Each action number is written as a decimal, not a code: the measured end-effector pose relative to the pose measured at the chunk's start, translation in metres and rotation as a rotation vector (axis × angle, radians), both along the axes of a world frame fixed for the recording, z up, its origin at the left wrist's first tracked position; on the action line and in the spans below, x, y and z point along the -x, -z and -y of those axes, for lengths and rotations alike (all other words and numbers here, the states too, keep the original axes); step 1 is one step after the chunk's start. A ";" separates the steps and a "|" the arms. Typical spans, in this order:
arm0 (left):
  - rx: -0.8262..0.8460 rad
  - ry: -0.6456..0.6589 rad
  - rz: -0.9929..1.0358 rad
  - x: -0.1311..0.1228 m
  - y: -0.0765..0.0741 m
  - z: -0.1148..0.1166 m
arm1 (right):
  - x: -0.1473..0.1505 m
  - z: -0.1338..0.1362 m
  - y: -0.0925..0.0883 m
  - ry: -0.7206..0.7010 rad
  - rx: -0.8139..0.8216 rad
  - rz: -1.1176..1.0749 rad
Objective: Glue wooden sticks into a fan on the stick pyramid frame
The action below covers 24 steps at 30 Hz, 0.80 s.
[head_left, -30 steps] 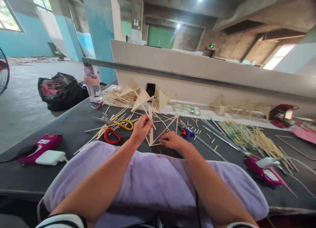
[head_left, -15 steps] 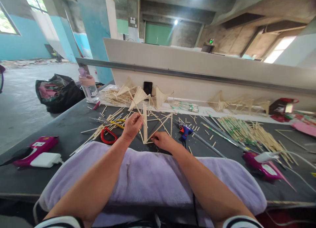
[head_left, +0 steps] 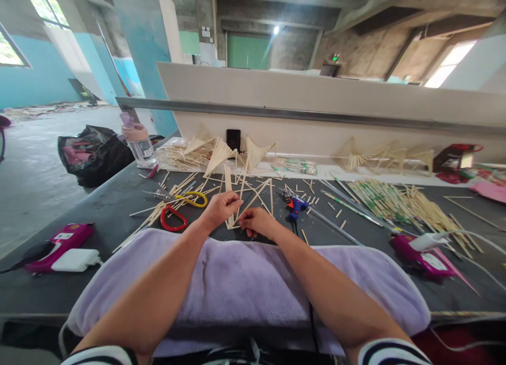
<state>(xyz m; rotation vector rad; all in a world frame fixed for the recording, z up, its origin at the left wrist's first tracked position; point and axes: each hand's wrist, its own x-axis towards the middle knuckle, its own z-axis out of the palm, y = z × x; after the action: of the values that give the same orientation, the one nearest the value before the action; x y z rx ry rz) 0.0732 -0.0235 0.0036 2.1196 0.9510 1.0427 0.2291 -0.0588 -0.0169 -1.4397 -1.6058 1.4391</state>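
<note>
A frame of thin wooden sticks (head_left: 228, 188) stands on the dark table in front of me, with several sticks set side by side along its left part and a triangle (head_left: 271, 196) of sticks on its right. My left hand (head_left: 223, 207) is closed, pinching a slender wooden stick (head_left: 244, 178) that leans upward beside the frame. Low at the frame's near corner, my right hand (head_left: 256, 221) pinches around the bottom end of that stick; its fingertips partly hide the joint. A blue glue gun (head_left: 296, 207) lies to the right of the frame.
Red-handled scissors (head_left: 174, 218) and yellow-handled scissors (head_left: 193, 198) lie left among loose sticks. Finished fan-shaped stick models (head_left: 256, 153) stand along the back. A stick pile (head_left: 379, 204) lies right. A purple cloth (head_left: 245, 286) covers the near edge; a bottle (head_left: 138, 141) stands back left.
My left hand has moved down and to the right, from beside the upright sticks to the leaning stick. My right hand has shifted slightly left at the near corner.
</note>
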 end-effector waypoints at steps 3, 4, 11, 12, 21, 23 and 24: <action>0.097 0.046 0.057 -0.003 0.002 0.002 | -0.003 0.002 -0.005 -0.024 -0.001 0.035; 0.122 0.059 0.076 -0.003 0.002 0.002 | -0.005 0.003 -0.007 -0.041 -0.011 0.038; 0.214 0.125 0.107 0.002 0.002 0.002 | -0.008 0.004 -0.010 -0.107 -0.017 0.002; 0.219 0.135 0.107 0.002 0.001 0.002 | -0.008 0.004 -0.008 -0.119 -0.024 0.024; 0.154 0.145 -0.004 -0.001 0.002 0.003 | -0.009 0.001 -0.001 -0.200 -0.141 0.157; 0.054 0.088 -0.012 0.002 0.000 0.002 | -0.009 0.002 -0.002 -0.197 -0.133 0.175; 0.004 0.037 0.002 0.003 -0.002 0.001 | -0.009 0.002 -0.002 -0.192 -0.131 0.177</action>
<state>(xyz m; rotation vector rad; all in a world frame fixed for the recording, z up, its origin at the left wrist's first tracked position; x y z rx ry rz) 0.0698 -0.0242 0.0052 2.1250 0.9084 1.0236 0.2384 -0.0605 -0.0151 -1.4019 -1.9568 1.3100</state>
